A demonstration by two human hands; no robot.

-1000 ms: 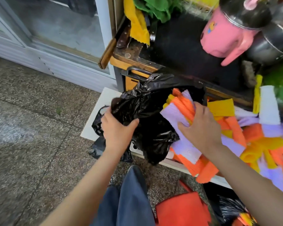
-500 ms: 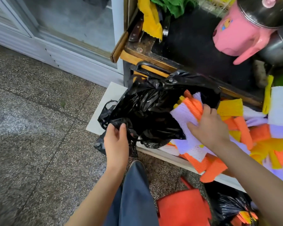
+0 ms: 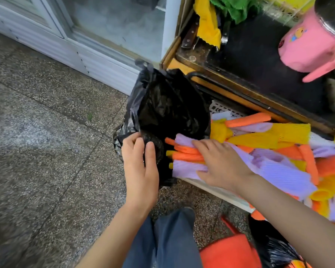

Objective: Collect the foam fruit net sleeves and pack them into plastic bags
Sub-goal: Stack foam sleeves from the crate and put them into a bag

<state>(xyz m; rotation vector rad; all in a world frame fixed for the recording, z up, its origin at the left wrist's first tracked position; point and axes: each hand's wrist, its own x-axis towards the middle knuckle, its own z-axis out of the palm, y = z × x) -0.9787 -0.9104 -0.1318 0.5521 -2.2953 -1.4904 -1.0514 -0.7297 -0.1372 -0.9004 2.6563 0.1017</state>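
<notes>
A pink jug (image 3: 307, 49) sits on a dark counter (image 3: 259, 55) near a yellow cloth (image 3: 207, 22).

Thin glossy film on this black plastic bag (image 3: 168, 113), all crinkles and glints in my grip. Just right of it, the foam net sleeves (image 3: 259, 144): soft, matt, finely ribbed foam. Behind them, a white perforated plastic tray (image 3: 220, 110). Beyond the bag, a worn wooden counter edge (image 3: 175, 64) and a smooth pink plastic jug (image 3: 307, 49) with a shiny metal lid (image 3: 331, 14). Left of the bag, rough speckled stone floor (image 3: 46, 151), matt. Below it, my denim trouser leg (image 3: 172, 238).
</notes>
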